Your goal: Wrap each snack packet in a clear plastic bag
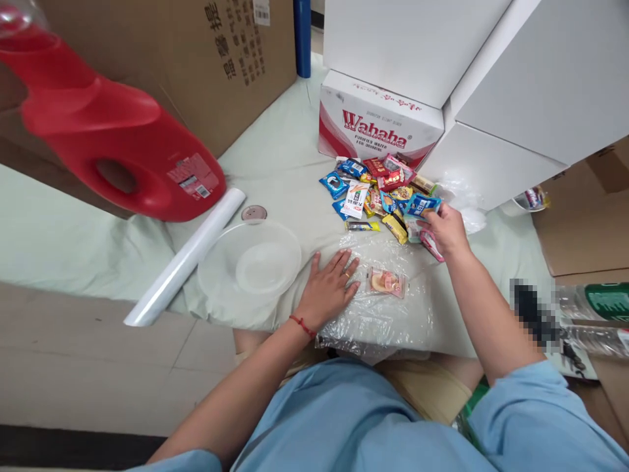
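Observation:
My left hand (330, 288) lies flat with its fingers spread on a sheet of clear plastic film (373, 321). Just right of its fingers, a small pink snack packet (387, 282) rests on the film. My right hand (448, 231) pinches a blue snack packet (422, 206) at the right edge of a heap of wrapped snacks (376, 190). The heap mixes red, yellow, blue and white wrappers. A clear round plastic bowl (216, 269) stands to the left of my left hand.
A white roll (187, 259) lies left of the bowl, near a small round disc (254, 212). A large red jug (128, 144) stands at the left. Behind the heap is a Wahaha carton (378, 121). Plastic bottles (590, 318) lie at the right.

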A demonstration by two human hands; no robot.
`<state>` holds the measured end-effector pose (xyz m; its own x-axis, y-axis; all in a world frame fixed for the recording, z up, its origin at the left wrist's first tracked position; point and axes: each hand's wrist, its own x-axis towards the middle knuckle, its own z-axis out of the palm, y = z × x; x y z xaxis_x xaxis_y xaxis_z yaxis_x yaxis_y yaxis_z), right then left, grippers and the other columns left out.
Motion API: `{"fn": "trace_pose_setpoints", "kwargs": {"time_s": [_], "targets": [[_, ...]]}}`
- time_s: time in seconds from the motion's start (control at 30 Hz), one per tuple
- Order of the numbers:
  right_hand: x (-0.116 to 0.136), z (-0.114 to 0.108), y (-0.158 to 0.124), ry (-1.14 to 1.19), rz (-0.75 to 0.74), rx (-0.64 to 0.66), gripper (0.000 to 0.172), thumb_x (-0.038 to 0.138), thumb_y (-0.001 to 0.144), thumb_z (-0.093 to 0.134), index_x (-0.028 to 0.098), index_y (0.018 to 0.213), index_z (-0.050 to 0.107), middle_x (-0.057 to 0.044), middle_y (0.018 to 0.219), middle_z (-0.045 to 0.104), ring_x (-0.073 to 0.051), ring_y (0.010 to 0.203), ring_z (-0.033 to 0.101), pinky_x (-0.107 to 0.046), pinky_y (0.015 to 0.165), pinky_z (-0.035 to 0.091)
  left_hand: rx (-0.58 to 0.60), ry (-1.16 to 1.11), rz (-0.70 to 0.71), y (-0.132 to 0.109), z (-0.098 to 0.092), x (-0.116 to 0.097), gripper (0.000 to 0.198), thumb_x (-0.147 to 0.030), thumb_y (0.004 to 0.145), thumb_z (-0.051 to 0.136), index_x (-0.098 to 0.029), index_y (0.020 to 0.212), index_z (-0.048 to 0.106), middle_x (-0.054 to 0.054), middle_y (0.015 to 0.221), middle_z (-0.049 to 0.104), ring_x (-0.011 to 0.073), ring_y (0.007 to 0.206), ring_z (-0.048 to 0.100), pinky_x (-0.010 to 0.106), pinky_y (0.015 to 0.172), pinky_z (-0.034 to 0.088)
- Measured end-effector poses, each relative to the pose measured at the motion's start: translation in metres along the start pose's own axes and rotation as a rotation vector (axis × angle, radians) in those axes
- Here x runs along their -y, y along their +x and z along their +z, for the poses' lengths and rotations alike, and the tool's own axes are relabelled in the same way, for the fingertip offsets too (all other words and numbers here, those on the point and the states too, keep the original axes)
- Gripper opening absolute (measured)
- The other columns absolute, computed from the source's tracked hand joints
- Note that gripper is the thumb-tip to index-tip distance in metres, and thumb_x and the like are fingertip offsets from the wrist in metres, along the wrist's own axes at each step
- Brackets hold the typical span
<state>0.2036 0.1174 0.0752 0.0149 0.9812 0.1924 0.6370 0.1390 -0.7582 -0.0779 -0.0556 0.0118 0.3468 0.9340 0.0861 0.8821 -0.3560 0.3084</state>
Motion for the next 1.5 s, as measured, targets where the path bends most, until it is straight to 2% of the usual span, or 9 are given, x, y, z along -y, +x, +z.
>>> {"fn": "trace_pose_setpoints", "kwargs": {"time_s": [0.13, 0.23, 0.37, 0.6, 0.77, 0.9, 1.1, 1.37, 1.5], "targets": [[0.005, -0.009, -0.069, 0.147, -0.204, 0.179, 0.030, 0.031, 0.094, 0.060, 0.025, 0.121, 0.072, -0.005, 0.119, 0.077, -0.024, 0.114, 0.071, -0.043, 0.104, 0.054, 0.007, 0.011, 0.007, 0.000, 0.000, 0.000, 0.057, -0.049, 0.109, 0.033, -0.029, 0.161, 0.042, 0.007, 0.172, 0.033, 0.0279, 0.159, 0.033, 0.067, 0.130, 0.011], [0.002, -0.010, -0.113, -0.032, -0.455, 0.472, 0.040, 0.020, 0.095, 0.054, 0.028, 0.129, 0.072, -0.006, 0.141, 0.069, -0.029, 0.145, 0.051, -0.056, 0.123, 0.035, 0.004, 0.017, 0.006, 0.000, 0.000, -0.001, 0.057, -0.048, 0.109, 0.033, -0.028, 0.161, 0.042, 0.008, 0.172, 0.034, 0.0287, 0.158, 0.034, 0.067, 0.130, 0.009], [-0.011, -0.021, -0.140, -0.246, -0.510, 0.730, 0.064, 0.005, 0.090, 0.045, 0.032, 0.144, 0.064, -0.004, 0.161, 0.053, -0.029, 0.159, 0.029, -0.067, 0.125, 0.026, -0.005, 0.033, 0.004, 0.000, 0.002, -0.001, 0.057, -0.047, 0.108, 0.036, -0.031, 0.163, 0.039, 0.008, 0.172, 0.035, 0.0309, 0.159, 0.034, 0.067, 0.130, 0.010], [0.013, -0.017, -0.149, -0.325, -0.500, 0.556, 0.061, 0.041, 0.097, 0.068, 0.025, 0.154, 0.053, -0.015, 0.157, 0.051, -0.036, 0.150, 0.038, -0.059, 0.122, 0.036, 0.005, 0.090, 0.018, 0.001, 0.001, -0.002, 0.057, -0.047, 0.108, 0.036, -0.030, 0.162, 0.040, 0.009, 0.171, 0.035, 0.0300, 0.158, 0.035, 0.067, 0.129, 0.013], [0.019, 0.002, -0.152, -0.495, -0.489, 0.608, 0.060, 0.021, 0.089, 0.073, 0.024, 0.147, 0.059, -0.016, 0.145, 0.061, -0.037, 0.137, 0.048, -0.059, 0.115, 0.040, 0.005, 0.109, 0.019, 0.001, 0.002, -0.002, 0.057, -0.047, 0.108, 0.035, -0.029, 0.162, 0.040, 0.009, 0.172, 0.034, 0.0299, 0.158, 0.035, 0.068, 0.129, 0.014], [-0.010, -0.016, -0.151, -0.389, -0.414, 0.512, 0.056, 0.013, 0.092, 0.057, 0.025, 0.147, 0.060, -0.014, 0.134, 0.065, -0.032, 0.123, 0.055, -0.052, 0.106, 0.049, 0.020, 0.118, 0.023, 0.001, 0.004, 0.000, 0.058, -0.048, 0.109, 0.033, -0.027, 0.162, 0.039, 0.009, 0.173, 0.032, 0.0279, 0.159, 0.032, 0.068, 0.129, 0.014], [-0.032, -0.035, -0.155, -0.280, -0.305, 0.302, 0.066, 0.017, 0.100, 0.040, 0.030, 0.164, 0.034, -0.014, 0.142, 0.059, -0.032, 0.127, 0.055, -0.055, 0.108, 0.049, 0.027, 0.119, 0.027, 0.002, 0.004, 0.001, 0.057, -0.047, 0.109, 0.033, -0.029, 0.162, 0.039, 0.009, 0.173, 0.032, 0.0292, 0.159, 0.033, 0.069, 0.129, 0.013], [-0.005, 0.003, -0.162, -0.568, -0.531, 0.472, 0.066, 0.029, 0.099, 0.061, 0.025, 0.161, 0.041, -0.018, 0.149, 0.055, -0.038, 0.143, 0.044, -0.069, 0.121, 0.028, 0.000, 0.133, 0.036, 0.001, 0.005, 0.001, 0.057, -0.047, 0.109, 0.033, -0.028, 0.162, 0.040, 0.009, 0.172, 0.033, 0.0290, 0.159, 0.034, 0.068, 0.129, 0.014], [-0.017, 0.011, -0.167, -0.602, -0.538, 0.452, 0.068, 0.018, 0.094, 0.064, 0.020, 0.159, 0.044, -0.020, 0.141, 0.059, -0.037, 0.133, 0.049, -0.060, 0.116, 0.041, -0.004, 0.127, 0.035, 0.001, 0.005, 0.001, 0.057, -0.048, 0.109, 0.033, -0.028, 0.162, 0.040, 0.010, 0.172, 0.033, 0.0284, 0.159, 0.034, 0.067, 0.129, 0.013]]}}
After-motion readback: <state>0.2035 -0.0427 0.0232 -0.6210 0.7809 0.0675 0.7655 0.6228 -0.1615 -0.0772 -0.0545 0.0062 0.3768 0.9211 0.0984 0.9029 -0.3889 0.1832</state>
